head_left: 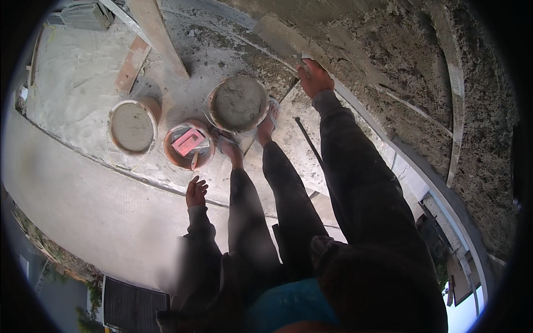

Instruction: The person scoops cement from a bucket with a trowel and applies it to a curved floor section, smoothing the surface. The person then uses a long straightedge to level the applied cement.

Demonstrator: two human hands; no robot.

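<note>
I see right hand [316, 79] closed round plastering trowel [277, 38], blade seemingly flat against mortar-coated wall [366, 50], probably for even spread. Left hand [196, 192] holds nothing, fingers loosely curled. Mortar bucket [211, 114] stands beside sandalled feet [230, 149], likely for short reach; tool bucket [172, 158] with pink float [187, 142] sits just left. Wall limits rightward travel; more room leftward over concrete floor [78, 77].

floor: pale concrete [72, 83] | lower left: dark slatted panel [133, 306], greenery [85, 321] beside it | light: daylight
</note>
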